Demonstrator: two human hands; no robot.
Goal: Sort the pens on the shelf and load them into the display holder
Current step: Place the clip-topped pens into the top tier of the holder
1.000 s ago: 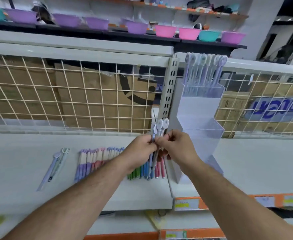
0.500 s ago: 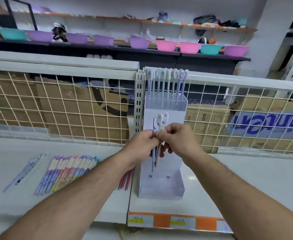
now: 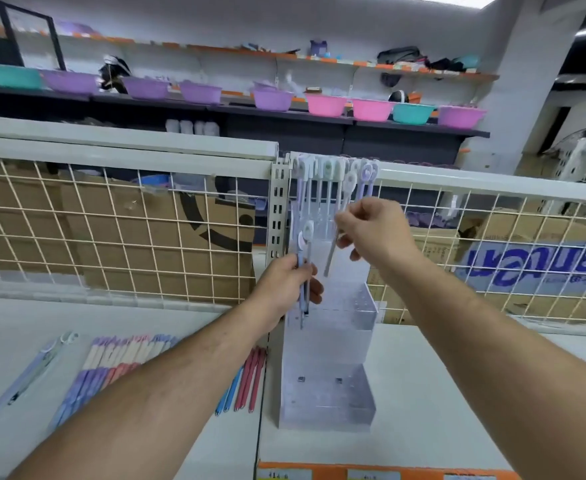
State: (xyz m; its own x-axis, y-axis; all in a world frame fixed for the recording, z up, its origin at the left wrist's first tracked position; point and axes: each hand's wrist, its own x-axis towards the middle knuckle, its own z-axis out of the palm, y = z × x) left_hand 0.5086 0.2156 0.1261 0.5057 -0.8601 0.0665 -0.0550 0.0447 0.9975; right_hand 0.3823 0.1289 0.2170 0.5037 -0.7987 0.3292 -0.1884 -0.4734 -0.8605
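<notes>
A clear tiered display holder [image 3: 329, 389] stands on the white shelf [image 3: 440, 393], with several pale pens [image 3: 322, 181] upright in its top tier. My left hand [image 3: 286, 287] grips two pens [image 3: 304, 268] with round white tops in front of the holder. My right hand [image 3: 371, 230] pinches one white pen [image 3: 340, 220] and holds it tilted up near the top tier. A row of purple, pink and white pens [image 3: 111, 365] lies on the shelf to the left. Red and blue pens [image 3: 244, 384] lie beside the holder.
Two loose pale pens [image 3: 32, 372] lie at the far left of the shelf. A wire mesh back panel [image 3: 111, 233] with cardboard boxes behind it rises behind the shelf. Coloured plastic basins [image 3: 270, 98] line a far shelf.
My right hand has drawn one pen out of the bunch and raised it to the upper right towards the top tier. My left hand keeps the other two. The view has tilted upward.
</notes>
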